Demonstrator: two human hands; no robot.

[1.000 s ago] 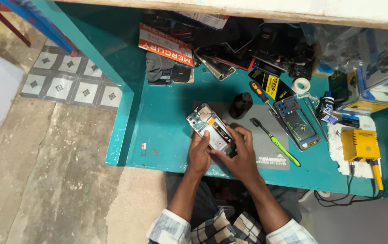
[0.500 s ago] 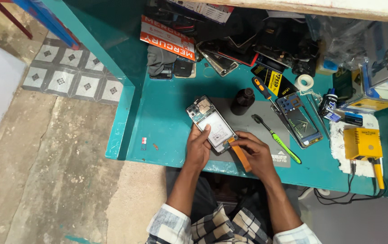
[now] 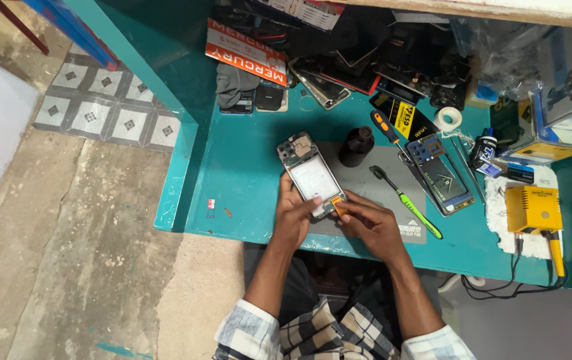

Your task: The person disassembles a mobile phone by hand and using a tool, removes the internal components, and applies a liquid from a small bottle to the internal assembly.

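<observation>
Left hand (image 3: 297, 217) cupped round the lower edge of an opened phone (image 3: 311, 175), thumb on its white inner face; right hand (image 3: 368, 220) pinching a small orange tool (image 3: 337, 204) at the phone's bottom end, fingertips pressed together. Phone sits centre frame, tilted, camera end toward upper left, over a grey mat (image 3: 379, 193) on the teal bench (image 3: 246, 167). Just right of it: dark bottle (image 3: 356, 146), green-handled screwdriver (image 3: 409, 203), 2nd phone frame (image 3: 441, 175). Far right, yellow box w/ cables (image 3: 531, 208). Clutter along the top.
</observation>
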